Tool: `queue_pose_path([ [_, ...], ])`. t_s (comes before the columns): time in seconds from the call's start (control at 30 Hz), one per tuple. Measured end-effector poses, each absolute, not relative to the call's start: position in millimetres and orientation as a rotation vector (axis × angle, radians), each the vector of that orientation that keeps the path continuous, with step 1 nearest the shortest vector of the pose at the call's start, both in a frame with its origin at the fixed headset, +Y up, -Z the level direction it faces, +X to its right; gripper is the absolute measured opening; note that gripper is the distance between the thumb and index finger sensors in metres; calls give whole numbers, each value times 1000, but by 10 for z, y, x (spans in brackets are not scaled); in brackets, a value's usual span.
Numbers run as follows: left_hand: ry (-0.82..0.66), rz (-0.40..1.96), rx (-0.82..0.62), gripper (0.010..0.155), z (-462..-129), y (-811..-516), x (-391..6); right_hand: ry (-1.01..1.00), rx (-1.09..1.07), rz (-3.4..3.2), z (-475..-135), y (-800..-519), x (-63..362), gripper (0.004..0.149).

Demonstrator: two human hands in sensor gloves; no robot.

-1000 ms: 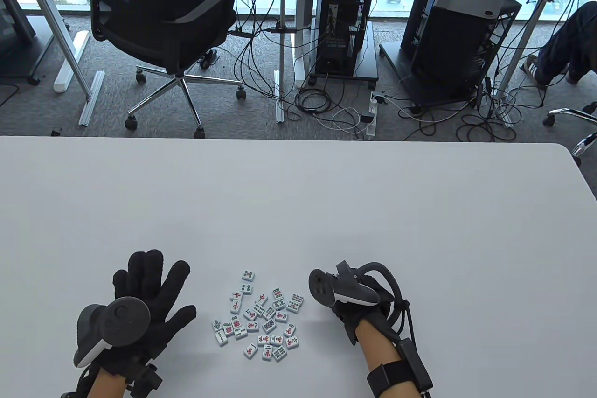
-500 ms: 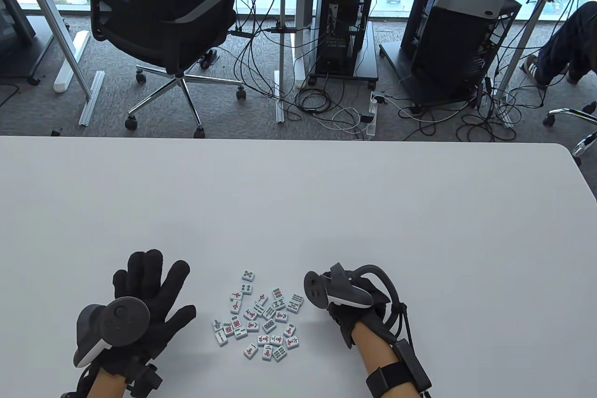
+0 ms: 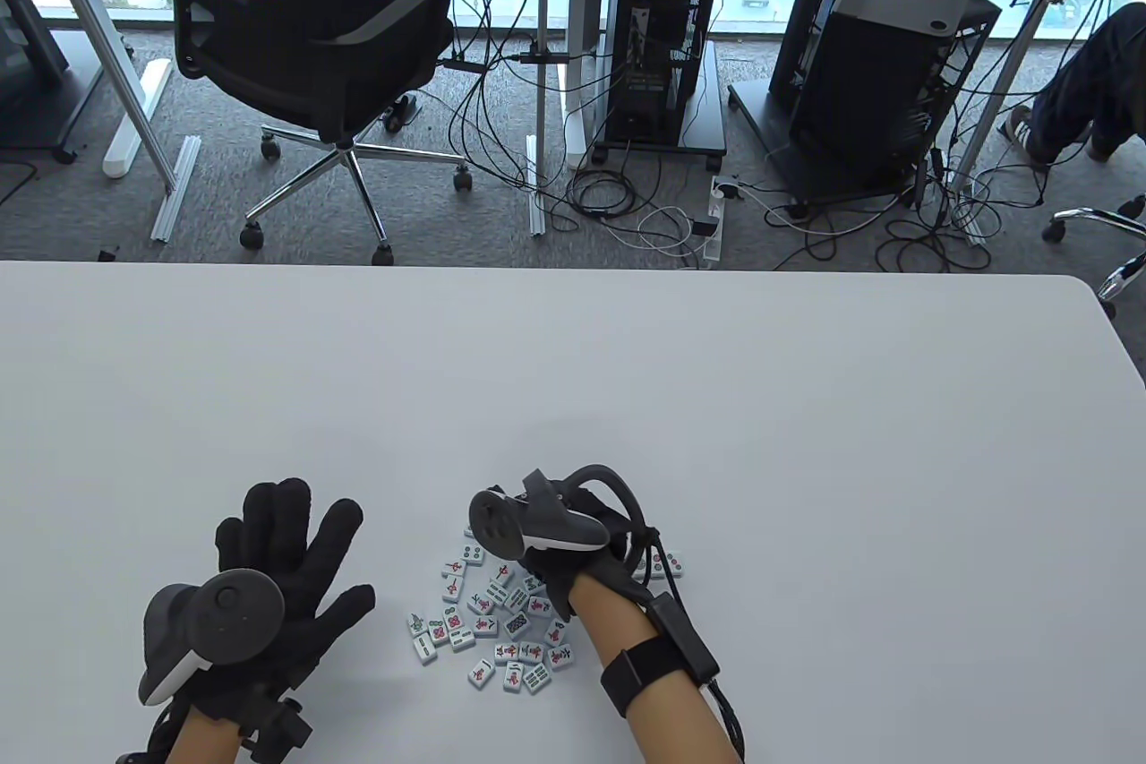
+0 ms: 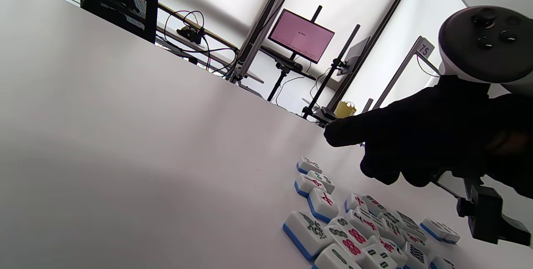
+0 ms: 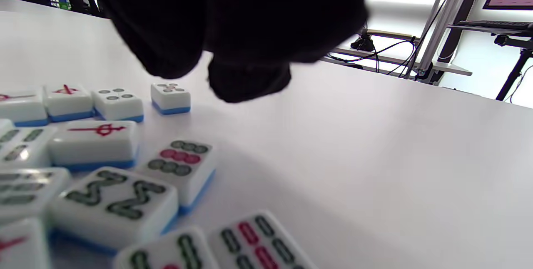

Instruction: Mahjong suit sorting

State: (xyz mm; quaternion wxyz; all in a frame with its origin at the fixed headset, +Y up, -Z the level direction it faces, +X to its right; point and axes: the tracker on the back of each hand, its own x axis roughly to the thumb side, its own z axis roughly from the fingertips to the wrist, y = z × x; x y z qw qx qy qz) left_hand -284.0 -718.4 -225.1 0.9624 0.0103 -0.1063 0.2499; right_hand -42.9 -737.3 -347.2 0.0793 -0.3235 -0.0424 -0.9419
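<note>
A loose pile of white, blue-backed mahjong tiles (image 3: pixel 491 621) lies face up on the white table (image 3: pixel 627 397) near its front edge. My right hand (image 3: pixel 537 562) hovers over the pile's far right part with fingers curled down, and I see no tile in it. The right wrist view shows its fingertips (image 5: pixel 250 81) just above the table beside the tiles (image 5: pixel 112 202). My left hand (image 3: pixel 295 549) rests flat with fingers spread, left of the pile. The left wrist view shows the tiles (image 4: pixel 354 227) and the right hand (image 4: pixel 408 144) above them.
Two tiles (image 3: pixel 667 564) lie apart from the pile, just right of my right wrist. Beyond the table's far edge are an office chair (image 3: pixel 313 47), computer towers and cables on the floor.
My right hand has moved left from beside the pile to over its far right part, uncovering two tiles where it was. The left hand has not moved.
</note>
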Motion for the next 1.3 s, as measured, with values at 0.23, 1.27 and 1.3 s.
queue_pose_path([
  [0.23,-201,531,34,81,-2257,-7170,-2882,-157,-983,-2556,-3538,-7516,-781,66],
  [1.27,-205,530,35,81,-2244,-7154,-2883,97,-829,-2863,-3273,-6886,409,58],
  [1.3,-205,529,34,81,-2244,-7155,-2881,57,-804,-2872,-3247,-6876,483,58],
])
